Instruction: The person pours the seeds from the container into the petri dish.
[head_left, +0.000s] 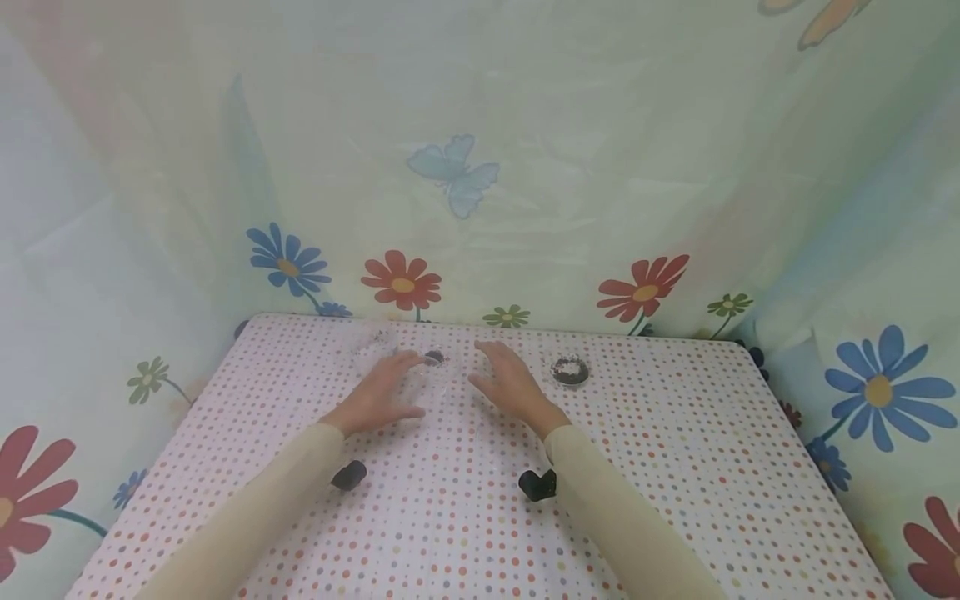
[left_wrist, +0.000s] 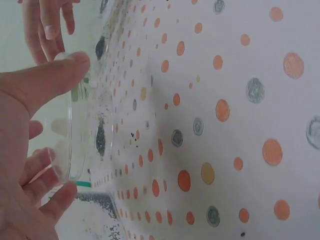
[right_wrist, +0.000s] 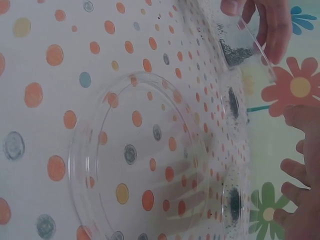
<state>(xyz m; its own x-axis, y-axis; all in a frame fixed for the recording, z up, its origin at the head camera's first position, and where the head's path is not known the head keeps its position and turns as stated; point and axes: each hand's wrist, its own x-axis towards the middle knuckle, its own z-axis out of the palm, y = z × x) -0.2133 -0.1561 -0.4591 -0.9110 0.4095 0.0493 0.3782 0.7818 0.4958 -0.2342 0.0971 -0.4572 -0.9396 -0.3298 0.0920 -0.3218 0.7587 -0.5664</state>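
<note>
My left hand (head_left: 378, 396) holds a clear, shallow round dish or lid (left_wrist: 75, 132) on edge between thumb and fingers, above the dotted table. Facing it, my right hand (head_left: 513, 387) hovers with fingers spread and nothing in them. Below the right wrist, a second clear round dish or lid (right_wrist: 92, 170) lies on the table. Behind the hands sit two small dark grainy heaps, one in the middle (head_left: 433, 357) and one in a clear dish to the right (head_left: 570, 371). A clear container with dark grains (left_wrist: 102, 215) stands beyond the left hand.
The table (head_left: 675, 467) has a white cover with coloured dots. Loose dark specks (left_wrist: 134, 135) lie scattered on it. A flowered curtain (head_left: 555, 208) hangs behind the table and along both sides. Black wrist mounts (head_left: 537, 485) are under the forearms.
</note>
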